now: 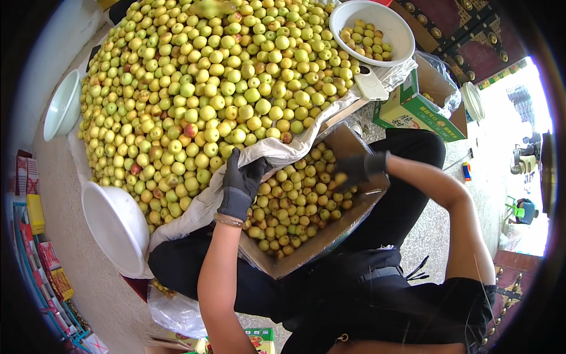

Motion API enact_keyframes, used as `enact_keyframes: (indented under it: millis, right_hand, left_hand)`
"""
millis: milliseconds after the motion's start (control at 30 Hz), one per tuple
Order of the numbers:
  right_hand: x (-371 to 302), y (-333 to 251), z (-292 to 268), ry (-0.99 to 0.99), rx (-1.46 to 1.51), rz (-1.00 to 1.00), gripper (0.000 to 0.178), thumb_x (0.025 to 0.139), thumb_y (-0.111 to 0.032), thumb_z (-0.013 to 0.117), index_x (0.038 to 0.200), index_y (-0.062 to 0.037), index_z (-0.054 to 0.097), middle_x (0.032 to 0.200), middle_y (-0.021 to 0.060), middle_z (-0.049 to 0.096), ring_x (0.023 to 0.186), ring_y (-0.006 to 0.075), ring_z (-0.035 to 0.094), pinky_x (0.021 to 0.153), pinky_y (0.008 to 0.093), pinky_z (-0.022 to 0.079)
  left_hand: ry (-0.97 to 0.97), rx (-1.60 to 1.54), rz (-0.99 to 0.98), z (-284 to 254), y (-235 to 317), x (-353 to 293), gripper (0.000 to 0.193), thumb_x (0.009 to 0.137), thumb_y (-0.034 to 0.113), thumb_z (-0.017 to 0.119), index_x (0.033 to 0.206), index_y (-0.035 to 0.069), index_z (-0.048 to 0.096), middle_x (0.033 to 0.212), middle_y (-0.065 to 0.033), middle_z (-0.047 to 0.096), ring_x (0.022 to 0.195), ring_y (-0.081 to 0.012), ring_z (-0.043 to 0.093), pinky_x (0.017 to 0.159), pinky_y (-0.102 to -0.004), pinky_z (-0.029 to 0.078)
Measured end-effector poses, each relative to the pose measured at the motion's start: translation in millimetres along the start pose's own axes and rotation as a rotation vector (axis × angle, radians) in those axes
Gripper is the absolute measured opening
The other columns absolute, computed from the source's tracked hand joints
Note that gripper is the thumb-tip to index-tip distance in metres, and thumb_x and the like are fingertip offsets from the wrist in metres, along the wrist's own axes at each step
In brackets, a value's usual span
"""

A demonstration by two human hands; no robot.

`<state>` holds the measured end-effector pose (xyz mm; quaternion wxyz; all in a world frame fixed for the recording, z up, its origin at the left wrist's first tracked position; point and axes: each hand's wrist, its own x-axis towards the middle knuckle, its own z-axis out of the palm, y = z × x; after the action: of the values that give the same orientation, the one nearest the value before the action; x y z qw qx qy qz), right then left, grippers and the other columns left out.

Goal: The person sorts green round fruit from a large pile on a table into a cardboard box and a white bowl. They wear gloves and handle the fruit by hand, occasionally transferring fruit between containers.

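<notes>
A brown cardboard box (330,239) full of small yellow-green fruits (295,203) rests on my lap. My left hand (242,183), in a dark grey glove, grips the box's near-left rim beside the edge of a white plastic sheet (283,154). My right hand (354,170), also gloved, is curled over the fruits at the box's right side, fingers closed on the fruit there. A large heap of the same fruit (200,88) lies on the sheet just beyond the box.
A white bowl (394,35) holding several fruits sits at the heap's far right, with a white flat device (371,84) beside it. Two empty white basins (115,227) (62,106) stand at the left. A green and brown carton (421,106) sits on the floor to the right.
</notes>
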<state>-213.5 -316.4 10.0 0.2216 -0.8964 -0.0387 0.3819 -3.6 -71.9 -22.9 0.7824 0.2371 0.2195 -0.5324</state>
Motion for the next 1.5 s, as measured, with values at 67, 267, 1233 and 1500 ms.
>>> enact_keyframes:
  millis: [67,267,1233,1500]
  right_hand:
    - [-18.5,22.4,60.2,-0.024,-0.269,-0.13,0.048,0.076,-0.04,0.063,0.109,-0.0054,0.059,0.101,0.0193,0.061,0.096,0.0312,0.06,0.085,0.0379,0.046]
    - [0.2,21.2,115.0,0.195,-0.344,0.37,0.032,0.08,-0.022,0.055,0.105,-0.0039,0.06,0.109,0.0185,0.058,0.099,0.0327,0.058,0.084,0.039,0.047]
    - [14.4,-29.8,104.3,-0.069,-0.026,0.188,0.046,0.078,-0.04,0.06,0.109,-0.0062,0.055,0.096,0.0195,0.063,0.09,0.035,0.061,0.078,0.0428,0.048]
    - [39.1,-72.3,113.8,-0.125,0.041,-0.043,0.043,0.083,-0.041,0.054,0.109,-0.0068,0.055,0.096,0.0191,0.062,0.089,0.0337,0.061,0.076,0.0412,0.049]
  left_hand:
    - [-0.018,0.01,-0.012,-3.1,-2.9,2.7,0.057,0.087,0.037,0.056,0.112,-0.013,0.046,0.1,-0.0222,0.06,0.086,-0.0297,0.063,0.065,-0.0292,0.059]
    - [0.003,0.046,0.062,-7.9,-6.0,-1.3,0.054,0.088,0.034,0.055,0.113,-0.013,0.045,0.101,-0.0233,0.059,0.087,-0.0325,0.062,0.068,-0.031,0.06]
    - [0.083,0.04,0.109,-6.3,-12.0,-3.2,0.046,0.086,0.03,0.06,0.107,-0.011,0.049,0.098,-0.0204,0.059,0.083,-0.0267,0.063,0.07,-0.0306,0.059]
    - [0.112,0.034,0.104,3.2,-17.4,-10.3,0.038,0.088,0.028,0.058,0.107,-0.005,0.049,0.1,-0.0165,0.058,0.086,-0.0257,0.061,0.073,-0.033,0.058]
